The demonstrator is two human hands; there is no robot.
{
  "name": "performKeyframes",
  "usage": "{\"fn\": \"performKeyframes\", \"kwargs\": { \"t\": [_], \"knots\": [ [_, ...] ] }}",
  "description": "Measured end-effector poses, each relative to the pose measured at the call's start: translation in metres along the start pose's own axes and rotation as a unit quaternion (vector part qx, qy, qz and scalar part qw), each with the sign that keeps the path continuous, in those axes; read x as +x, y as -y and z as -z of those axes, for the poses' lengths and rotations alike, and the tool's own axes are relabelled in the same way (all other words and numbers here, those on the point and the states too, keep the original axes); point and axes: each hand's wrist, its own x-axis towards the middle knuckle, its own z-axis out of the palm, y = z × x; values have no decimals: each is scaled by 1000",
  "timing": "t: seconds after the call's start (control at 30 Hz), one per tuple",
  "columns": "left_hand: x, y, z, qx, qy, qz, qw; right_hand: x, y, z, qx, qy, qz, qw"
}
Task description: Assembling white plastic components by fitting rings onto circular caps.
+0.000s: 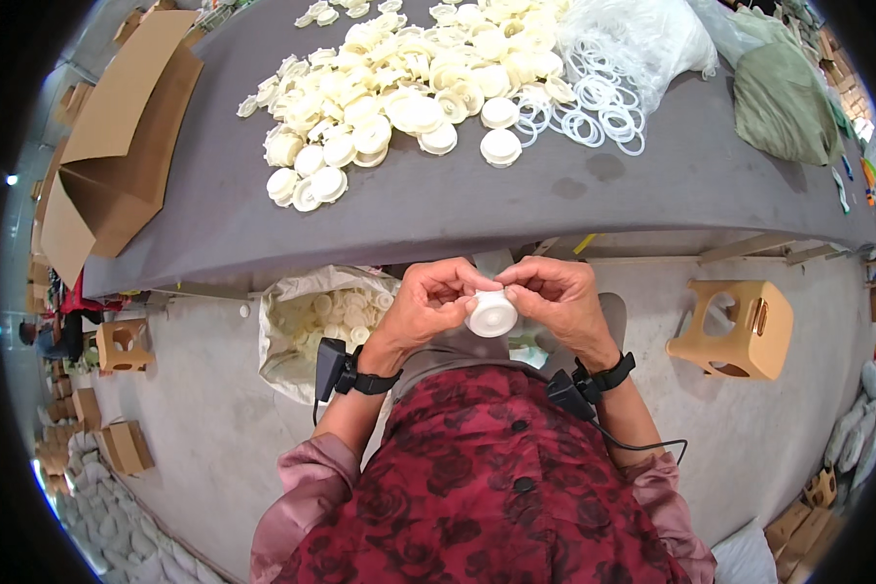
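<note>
Presently: One white cap (492,316) pinched between your two hands

You have the cap just before your waist, near the table's front edge, its round face turned up toward you. Your left hand (436,297) grasps its rim with thumb and fingers from nine o'clock; your right hand (563,300) pinches it from about one o'clock. Neither grip is released. The step in hand appears to be two-handed fingertip work at the rim; whether another part lies under your fingertips cannot be told. As a judgement, the next move calls for one hand to steady the cap while the other's fingertips work precisely along its edge.

Clock directions are taken from the cap. The grey-covered table (438,200) spans ten to two o'clock. On it, a heap of cream caps (414,107) lies at eleven, translucent rings (623,127) at one, spilling beside a clear plastic bag (642,44), and a green bag (779,102) at two. An open cardboard box (127,185) stands at ten. Below the table edge, a white sack (274,350) at nine holds more pale pieces. On the grey floor (200,448), one tan stool (774,331) stands at three, another stool (104,348) farther off at nine.
</note>
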Motion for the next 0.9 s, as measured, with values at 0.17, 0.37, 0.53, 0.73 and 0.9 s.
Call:
{"fn": "performKeyframes", "kwargs": {
  "t": [0.17,0.37,0.53,0.73,0.9],
  "knots": [
    [8,-13,-4,3,37,37,999,3,5,0,-29,27,-38,998],
    [14,2,6,-90,6,54,994,8,6,2,-21,34,-73,996],
    [14,4,-10,-203,29,41,978,5,-12,3,171,-72,-102,977],
    [14,16,-14,-185,-26,-2,982,3,-31,-14,218,-177,-51,958],
    [16,21,-27,-64,-91,-32,993,0,-37,-26,228,-237,-30,944]
  ]
}}
